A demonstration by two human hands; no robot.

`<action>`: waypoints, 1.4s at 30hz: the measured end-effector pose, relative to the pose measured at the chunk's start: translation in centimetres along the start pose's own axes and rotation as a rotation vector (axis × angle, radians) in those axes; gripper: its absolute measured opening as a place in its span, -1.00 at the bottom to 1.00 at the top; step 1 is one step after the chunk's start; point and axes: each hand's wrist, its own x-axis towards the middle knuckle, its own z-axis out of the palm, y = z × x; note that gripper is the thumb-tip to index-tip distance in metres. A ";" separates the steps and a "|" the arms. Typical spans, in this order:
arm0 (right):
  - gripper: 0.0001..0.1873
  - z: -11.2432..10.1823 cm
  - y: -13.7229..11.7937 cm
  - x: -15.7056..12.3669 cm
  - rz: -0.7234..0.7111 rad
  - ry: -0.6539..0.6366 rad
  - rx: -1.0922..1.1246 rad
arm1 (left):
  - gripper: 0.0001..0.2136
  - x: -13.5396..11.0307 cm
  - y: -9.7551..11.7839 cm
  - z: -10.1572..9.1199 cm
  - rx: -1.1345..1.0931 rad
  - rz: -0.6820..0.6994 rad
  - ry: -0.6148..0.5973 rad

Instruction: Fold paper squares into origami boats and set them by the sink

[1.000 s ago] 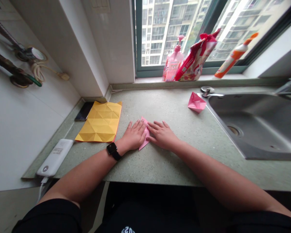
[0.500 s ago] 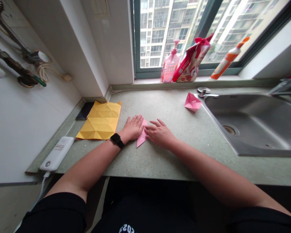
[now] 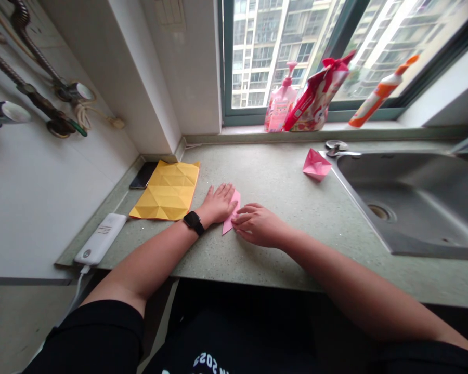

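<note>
1. Left hand [image 3: 218,203]: palm down, flat, fingers slightly spread, pressed on the left part of the pink folded paper [image 3: 231,214]. Black watch [image 3: 193,222] on the wrist.
2. Right hand [image 3: 257,224]: knuckles up, fingers curled, fingertips [image 3: 237,219] at the right edge of the same paper. Pressing or pinching the edge: cannot tell.
3. Pink folded paper: flat on the tabletop [image 3: 288,218], between the two hands, near the front edge. A narrow pointed strip in view, the point toward the person, the rest hidden under the left hand.
4. Left of the left hand, just beside it: yellow creased sheet [image 3: 167,190], flat, with a grid of diagonal folds.
5. Dark phone [image 3: 143,175] partly under the far left corner of the yellow sheet, against the wall.
6. White power bank [image 3: 100,245] at the left front corner of the tabletop, cable hanging from it.
7. Second pink paper piece [image 3: 315,165], folded into a raised shape, well apart from the hands, just beside the rim of the steel sink [image 3: 432,244].
8. On the window ledge behind: pink pump bottle [image 3: 280,104], red pouch [image 3: 315,96] leaning against it, orange-and-white bottle [image 3: 378,93] tilted farther right.
</note>
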 end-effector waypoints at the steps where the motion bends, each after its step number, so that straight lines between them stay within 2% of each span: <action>1: -0.66 0.0 -0.3 0.1 -0.020 -0.004 0.009 | -0.35 0.0 0.0 0.0 -0.001 0.002 0.007; 10: -0.68 0.6 -2.1 0.5 -0.181 -0.040 0.186 | -0.38 0.0 0.0 0.4 -0.007 -0.002 0.036; 15: -0.69 0.8 -1.5 0.4 -0.191 -0.035 0.357 | -0.37 -0.1 0.0 0.1 -0.015 0.005 0.032; 19: -0.69 0.4 0.6 0.1 -0.072 0.011 0.393 | -0.38 -0.3 0.2 0.0 -0.026 0.004 0.045; 25: -0.70 0.7 3.7 -0.3 0.128 0.056 0.211 | -0.38 -0.3 0.2 0.0 -0.030 0.007 0.035; 31: -0.70 1.2 3.9 0.0 0.262 0.071 0.098 | -0.39 -0.2 0.1 0.0 -0.038 0.011 0.034; 38: -0.65 1.6 4.0 -0.1 0.244 0.108 0.077 | -0.40 -0.1 0.2 0.1 -0.042 0.012 0.053; 42: -0.61 2.1 4.3 0.2 0.330 0.099 0.034 | -0.40 -0.1 0.1 0.2 -0.051 0.016 0.056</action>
